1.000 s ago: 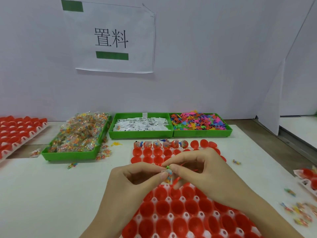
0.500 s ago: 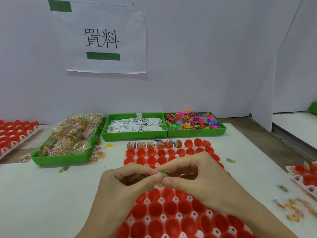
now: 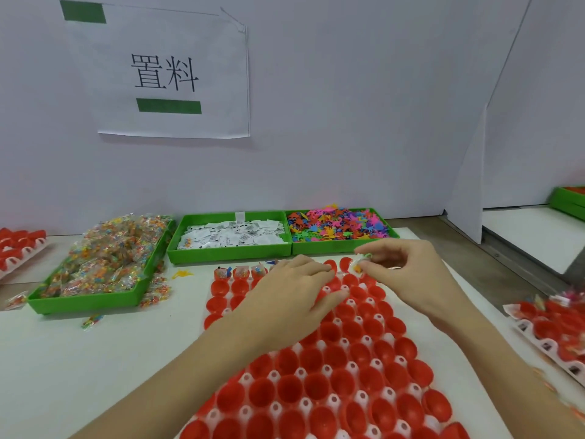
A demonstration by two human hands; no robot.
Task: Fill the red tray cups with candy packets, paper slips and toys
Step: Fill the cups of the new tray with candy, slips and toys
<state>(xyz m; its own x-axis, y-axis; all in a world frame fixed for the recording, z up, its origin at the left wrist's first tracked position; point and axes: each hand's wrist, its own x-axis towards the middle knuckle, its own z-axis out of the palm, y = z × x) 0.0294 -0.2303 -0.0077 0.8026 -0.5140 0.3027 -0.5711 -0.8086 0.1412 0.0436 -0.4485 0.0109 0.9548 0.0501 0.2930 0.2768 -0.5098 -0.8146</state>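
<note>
Red tray [image 3: 335,394], left hand [image 3: 285,299] flat on cups, right hand [image 3: 408,274] pinching candy packet [image 3: 359,264]

White paper sign [image 3: 164,74] taped on wall behind desk [image 3: 79,359], two black characters, green strips top and bottom. White partition board [image 3: 468,172] standing at right. Stacked green bins [image 3: 569,201] far right.

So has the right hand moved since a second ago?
Yes. The right hand, pinching a small bundle, has gone from mid-tray up to the far row of the red tray, near the green toy bin.
</note>
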